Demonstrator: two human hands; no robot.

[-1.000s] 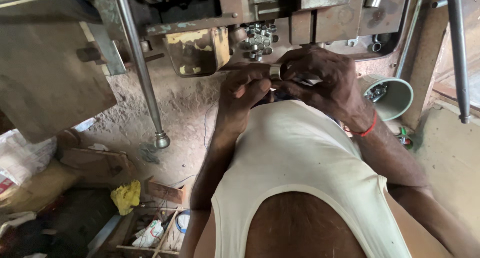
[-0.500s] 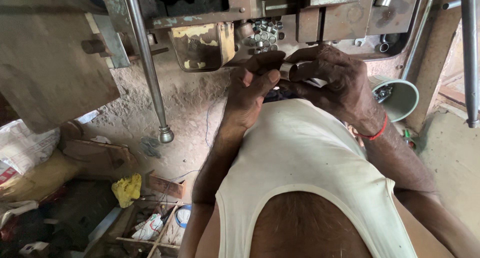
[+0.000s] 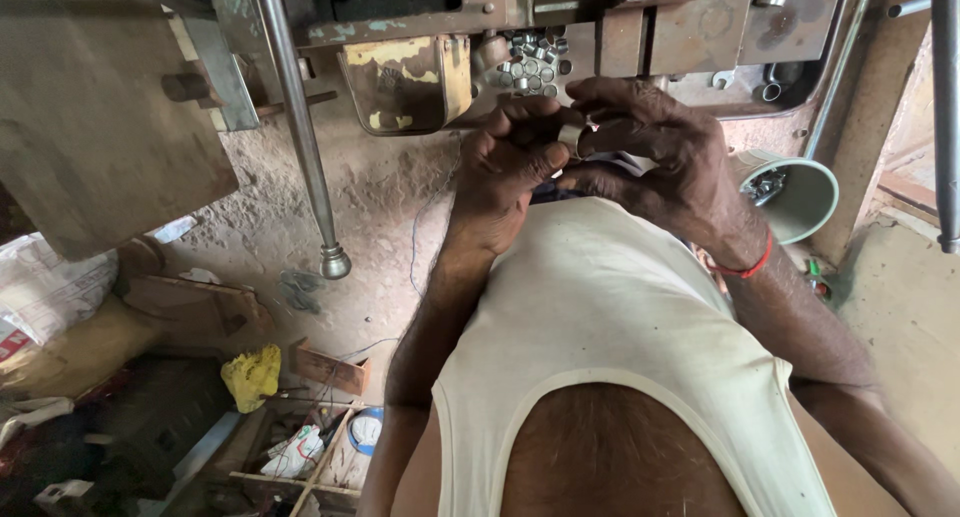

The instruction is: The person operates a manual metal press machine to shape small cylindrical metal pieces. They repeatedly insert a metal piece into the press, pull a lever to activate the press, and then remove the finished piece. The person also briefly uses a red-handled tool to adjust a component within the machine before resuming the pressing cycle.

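My left hand (image 3: 510, 167) and my right hand (image 3: 655, 152) meet in front of my chest, just below a rusty machine (image 3: 560, 17). Between their fingertips sits a small shiny metal ring (image 3: 571, 137); both hands pinch it. A heap of several similar metal rings (image 3: 530, 62) lies on the machine ledge right above the hands. A red thread band circles my right wrist. My white sleeveless vest fills the lower middle of the view.
A long steel lever with a knob end (image 3: 300, 127) hangs down at the left. A pale green round container (image 3: 795, 197) stands at the right. On the dirt floor at lower left lie a yellow rag (image 3: 250, 375), wood scraps and a crate of odds and ends.
The hands have stayed together at the machine, shifting slightly; the small ring between the fingertips now shows more plainly. The view has tilted a little.
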